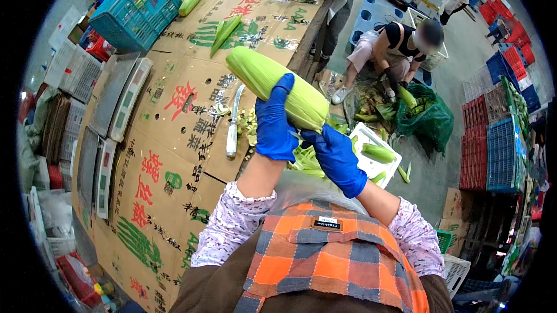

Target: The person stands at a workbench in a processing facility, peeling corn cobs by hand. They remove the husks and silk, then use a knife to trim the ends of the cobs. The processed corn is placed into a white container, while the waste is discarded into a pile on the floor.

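A large ear of corn in its pale green husk (278, 86) is raised in front of me, tilted, its thick end toward my body. My left hand (276, 123), in a blue glove, wraps around the husk from the side with the thumb across it. At the thick end, my right hand (335, 156), gloved too, pinches the base; what its fingers hold there is partly hidden. A knife with a white handle (232, 139) and curved blade lies on the cardboard-covered table (174, 156) left of my hands. Small yellowish-green trimmings (247, 128) are scattered beside it.
Two weighing scales (129, 101) and a teal plastic crate (139, 12) stand on the table's left side. Husked corn (190, 2) and a loose leaf (225, 34) lie farther back. Right of me, a white foam box (376, 139) holds corn; a crouching person (398, 47) works beside a green mesh sack (424, 117).
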`<state>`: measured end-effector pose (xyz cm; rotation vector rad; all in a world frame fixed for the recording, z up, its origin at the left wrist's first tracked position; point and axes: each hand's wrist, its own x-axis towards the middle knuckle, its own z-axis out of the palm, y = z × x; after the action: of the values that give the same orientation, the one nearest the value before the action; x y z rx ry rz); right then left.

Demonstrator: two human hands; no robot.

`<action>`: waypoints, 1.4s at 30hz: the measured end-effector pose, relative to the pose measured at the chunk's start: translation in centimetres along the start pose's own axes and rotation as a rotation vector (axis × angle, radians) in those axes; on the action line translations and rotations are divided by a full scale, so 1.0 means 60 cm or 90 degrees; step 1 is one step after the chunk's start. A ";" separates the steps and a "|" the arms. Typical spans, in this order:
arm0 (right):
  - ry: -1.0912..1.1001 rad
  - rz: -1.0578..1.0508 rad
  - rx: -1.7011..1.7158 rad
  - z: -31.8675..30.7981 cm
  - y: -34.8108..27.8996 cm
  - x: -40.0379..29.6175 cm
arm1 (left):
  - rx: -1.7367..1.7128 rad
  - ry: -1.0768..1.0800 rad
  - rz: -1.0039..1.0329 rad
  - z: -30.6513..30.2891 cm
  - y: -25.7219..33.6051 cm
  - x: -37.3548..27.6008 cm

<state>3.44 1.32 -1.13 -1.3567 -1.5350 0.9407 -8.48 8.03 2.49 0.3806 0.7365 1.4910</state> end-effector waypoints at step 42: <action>0.052 0.730 -0.267 -0.110 0.503 -0.429 | 0.724 -0.226 -0.004 -0.084 -0.025 0.141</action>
<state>21.09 -20.44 -29.98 -2.6397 -0.8107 1.1994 -11.27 15.15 -3.96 1.4459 1.2328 0.8202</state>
